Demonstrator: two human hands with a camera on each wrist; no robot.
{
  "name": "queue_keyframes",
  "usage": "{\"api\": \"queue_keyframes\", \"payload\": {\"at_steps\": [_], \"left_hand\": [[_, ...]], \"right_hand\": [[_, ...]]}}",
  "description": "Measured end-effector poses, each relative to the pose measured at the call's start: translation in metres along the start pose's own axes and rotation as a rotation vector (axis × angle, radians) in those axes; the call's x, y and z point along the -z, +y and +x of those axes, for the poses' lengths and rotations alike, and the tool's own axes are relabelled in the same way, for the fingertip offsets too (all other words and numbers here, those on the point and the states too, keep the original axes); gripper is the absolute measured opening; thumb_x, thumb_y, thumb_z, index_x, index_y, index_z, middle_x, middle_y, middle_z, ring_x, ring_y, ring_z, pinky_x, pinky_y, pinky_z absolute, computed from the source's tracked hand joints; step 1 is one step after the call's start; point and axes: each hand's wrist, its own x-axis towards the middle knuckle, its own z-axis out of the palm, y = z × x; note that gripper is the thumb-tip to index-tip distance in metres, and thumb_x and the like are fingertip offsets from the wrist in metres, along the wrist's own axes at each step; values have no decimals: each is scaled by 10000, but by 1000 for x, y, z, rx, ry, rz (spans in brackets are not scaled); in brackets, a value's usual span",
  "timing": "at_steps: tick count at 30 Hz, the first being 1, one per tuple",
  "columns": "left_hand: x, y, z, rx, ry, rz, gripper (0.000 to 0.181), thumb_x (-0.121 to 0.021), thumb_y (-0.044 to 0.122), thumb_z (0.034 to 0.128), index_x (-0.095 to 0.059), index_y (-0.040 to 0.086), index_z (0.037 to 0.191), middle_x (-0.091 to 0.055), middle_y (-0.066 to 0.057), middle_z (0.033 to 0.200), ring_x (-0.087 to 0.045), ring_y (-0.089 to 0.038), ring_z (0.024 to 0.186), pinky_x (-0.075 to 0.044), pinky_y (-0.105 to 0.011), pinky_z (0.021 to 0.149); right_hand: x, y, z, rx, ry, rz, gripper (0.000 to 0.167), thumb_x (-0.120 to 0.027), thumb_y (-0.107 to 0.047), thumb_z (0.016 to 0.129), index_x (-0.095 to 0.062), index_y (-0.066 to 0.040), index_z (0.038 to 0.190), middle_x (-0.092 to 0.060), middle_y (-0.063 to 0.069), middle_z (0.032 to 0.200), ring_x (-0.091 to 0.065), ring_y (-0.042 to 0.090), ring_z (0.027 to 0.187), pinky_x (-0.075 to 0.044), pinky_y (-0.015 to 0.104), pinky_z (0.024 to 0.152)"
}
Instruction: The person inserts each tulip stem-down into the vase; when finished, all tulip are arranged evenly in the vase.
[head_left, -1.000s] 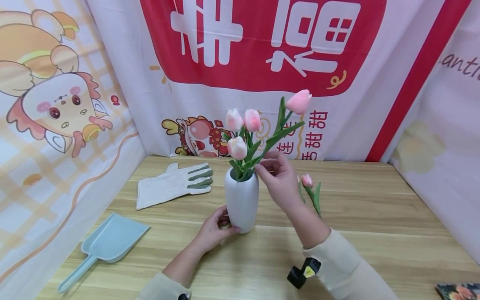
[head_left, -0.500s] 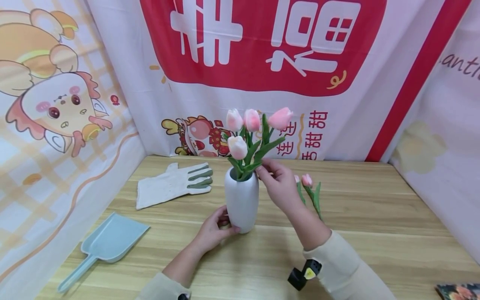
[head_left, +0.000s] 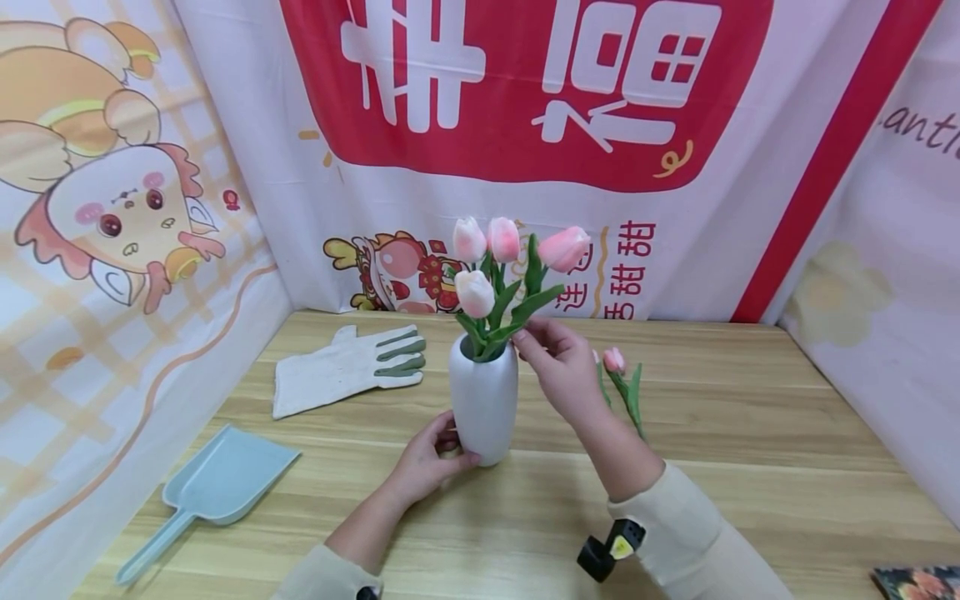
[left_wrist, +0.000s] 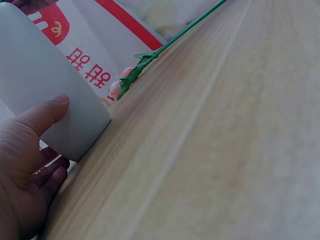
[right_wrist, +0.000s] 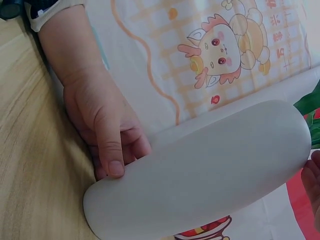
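Observation:
A white vase (head_left: pixel 485 408) stands upright on the wooden table in the head view. My left hand (head_left: pixel 426 467) holds it low on its left side; in the left wrist view the thumb (left_wrist: pixel 47 112) lies along the vase wall and the fingers curl behind. At the vase's mouth, my right hand (head_left: pixel 562 371) pinches a pink tulip (head_left: pixel 564 248) by its lower part, which leans to the right. Its stem end is hidden. Several paler tulips (head_left: pixel 475 294) with green leaves stand in the vase. Only the fingertips (right_wrist: pixel 312 175) of my right hand show in the right wrist view.
Two more tulips (head_left: pixel 617 361) lie on the table behind my right forearm. A white glove (head_left: pixel 330 373) with grey-green fingers is at the back left, and a light blue dustpan (head_left: pixel 228 475) at the left. A dark floral item (head_left: pixel 918 583) sits at the front right corner.
The pink tulip in my right hand has come down and inward, its bloom now nearly level with the others. It has tilted slightly right in the last half second. My left hand stays on the vase.

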Motion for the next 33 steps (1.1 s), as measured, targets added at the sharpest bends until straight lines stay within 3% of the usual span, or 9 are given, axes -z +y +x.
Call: {"api": "queue_keyframes", "payload": {"at_steps": [6, 15, 19, 24, 25, 27, 31, 32, 33], "left_hand": [[0, 0, 0, -4, -4, -9, 684, -819, 141, 790, -502, 58, 1390, -632, -161, 1267, -623, -275, 1115, -488, -478, 1019], [-1, 0, 0, -6, 1, -6, 677, -822, 138, 786, -508, 42, 1379, -638, -166, 1249, -628, -276, 1104, -493, -475, 1012], [-1, 0, 1, -11, 5, -6, 679, -824, 138, 783, -510, 39, 1376, -637, -168, 1250, -627, -273, 1102, -495, -473, 1007], [-1, -2, 2, -6, 5, -15, 688, -825, 131, 779, -506, 36, 1381, -638, -172, 1246, -628, -282, 1104, -491, -474, 1014], [-1, -2, 2, -7, 6, -15, 690, -827, 131, 777, -506, 34, 1380, -639, -172, 1244, -628, -282, 1104, -491, -474, 1013], [-1, -1, 2, -6, 6, -15, 695, -829, 137, 776, -504, 35, 1382, -639, -170, 1243, -626, -279, 1105, -490, -472, 1013], [0, 0, 0, -9, 2, -7, 703, -830, 147, 779, -497, 34, 1388, -633, -173, 1252, -620, -279, 1113, -487, -476, 1015], [0, 0, 0, -8, 1, -8, 704, -828, 148, 781, -495, 36, 1390, -631, -173, 1256, -618, -279, 1116, -486, -478, 1017], [0, 1, 0, -4, 0, -8, 704, -828, 149, 782, -494, 40, 1392, -630, -170, 1261, -617, -279, 1120, -484, -479, 1019]], "right_hand": [[-1, 2, -1, 42, 12, -57, 253, -646, -157, 941, -682, -32, 1158, -687, 160, 1055, -591, 137, 920, -518, 196, 764], [-2, 4, -3, 33, -18, -117, 254, -644, -177, 938, -685, -42, 1150, -690, 141, 1113, -615, 224, 1047, -530, 300, 871], [2, 4, -3, 25, -11, -117, 281, -655, -202, 938, -676, -56, 1178, -689, 132, 1131, -614, 212, 1052, -532, 278, 867], [16, 14, -4, -22, 13, -86, 324, -642, -246, 956, -648, -98, 1244, -679, 91, 1160, -597, 108, 1007, -530, 274, 883], [20, 17, -5, -25, 27, -89, 330, -641, -250, 956, -644, -98, 1249, -686, 78, 1143, -604, 82, 979, -492, 288, 962], [28, 25, -6, -42, 57, -73, 329, -645, -232, 955, -643, -75, 1244, -698, 27, 1077, -613, 44, 928, -505, 282, 962], [45, 43, -8, -83, 110, 11, 334, -641, -171, 955, -616, 13, 1233, -672, -104, 949, -609, 20, 872, -533, 207, 911], [49, 47, -9, -96, 119, 38, 331, -633, -146, 957, -607, 36, 1233, -657, -135, 932, -602, 25, 878, -567, 204, 825], [53, 51, -10, -105, 130, 50, 334, -632, -138, 957, -599, 48, 1233, -652, -146, 927, -600, 26, 883, -562, 188, 821]]}}
